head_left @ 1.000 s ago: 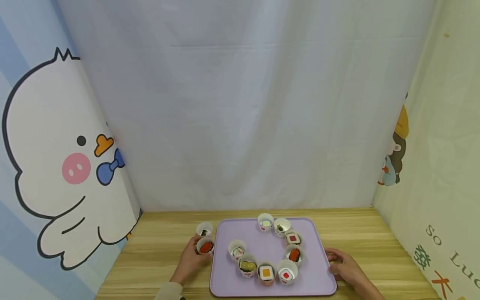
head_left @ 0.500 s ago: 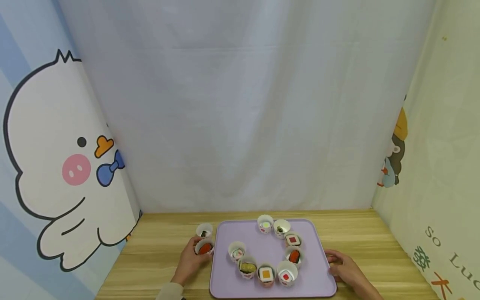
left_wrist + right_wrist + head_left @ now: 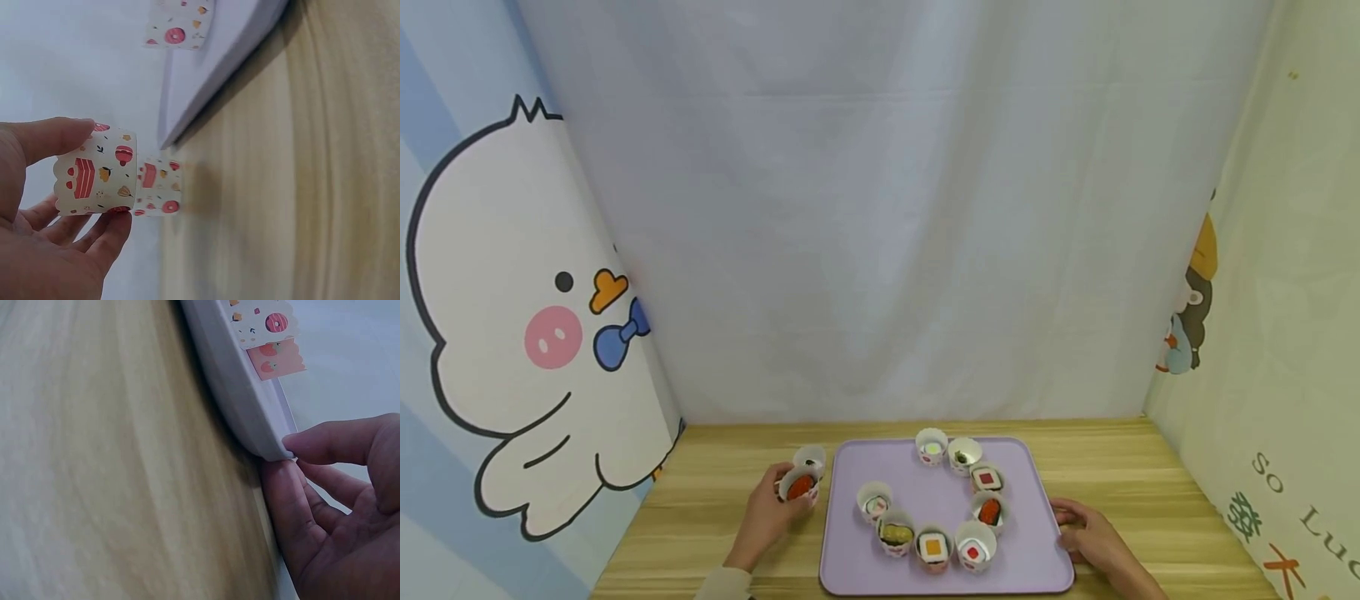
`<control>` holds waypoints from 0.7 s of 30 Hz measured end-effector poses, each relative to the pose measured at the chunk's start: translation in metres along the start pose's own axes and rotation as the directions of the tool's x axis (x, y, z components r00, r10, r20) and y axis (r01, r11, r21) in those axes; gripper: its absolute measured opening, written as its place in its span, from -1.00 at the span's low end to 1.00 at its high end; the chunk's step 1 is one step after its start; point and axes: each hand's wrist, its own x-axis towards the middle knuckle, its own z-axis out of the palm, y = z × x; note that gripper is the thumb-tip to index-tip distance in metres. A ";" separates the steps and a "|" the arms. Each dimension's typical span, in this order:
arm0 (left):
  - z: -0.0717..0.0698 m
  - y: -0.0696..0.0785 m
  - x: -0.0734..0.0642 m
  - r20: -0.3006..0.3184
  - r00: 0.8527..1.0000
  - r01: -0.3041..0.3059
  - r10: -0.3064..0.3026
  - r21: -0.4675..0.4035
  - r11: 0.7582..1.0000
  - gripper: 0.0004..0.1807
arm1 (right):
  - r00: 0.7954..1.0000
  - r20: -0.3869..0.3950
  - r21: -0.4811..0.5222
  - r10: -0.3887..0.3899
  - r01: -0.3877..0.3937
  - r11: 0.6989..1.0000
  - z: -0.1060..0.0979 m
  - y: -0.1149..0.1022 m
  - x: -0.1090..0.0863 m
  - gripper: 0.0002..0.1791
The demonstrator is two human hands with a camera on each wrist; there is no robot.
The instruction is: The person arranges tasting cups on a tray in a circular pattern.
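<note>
My left hand (image 3: pixel 769 510) grips a white paper baking cup (image 3: pixel 103 172) printed with cakes and macarons, thumb on one side and fingers on the other. A red-orange sushi-like piece (image 3: pixel 801 487) sits inside it. Held off the wooden table, this cup overlaps a second paper cup (image 3: pixel 809 458) standing behind it. On the right, my other hand (image 3: pixel 1088 533) pinches the rim of a lilac tray (image 3: pixel 850 575), with the thumb above and fingers below in the right wrist view. The tray carries several paper cups, among them one with a yellow piece (image 3: pixel 895 535).
Other cups on the tray hold a white square piece with an orange centre (image 3: pixel 933 547) and another red-orange piece (image 3: pixel 989 512). The wooden table (image 3: pixel 700 500) runs back to a pale curtain (image 3: pixel 880 250). Printed cloths hang at both sides.
My left hand has drawn the cup with the red-orange piece left and slightly up, away from the tray's edge. The right hand and tray stay in place.
</note>
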 end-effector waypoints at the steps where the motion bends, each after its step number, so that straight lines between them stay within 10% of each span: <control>1: -0.001 0.002 0.001 0.002 1.000 -0.005 0.005 0.007 1.000 -0.33 | 1.000 0.000 -0.001 -0.001 0.001 1.000 0.000 0.000 0.000 -0.23; 21: 0.007 0.061 0.014 0.125 0.987 -0.092 0.100 -0.071 0.993 -0.36 | 1.000 0.018 0.004 -0.009 0.009 1.000 -0.001 0.000 0.000 -0.21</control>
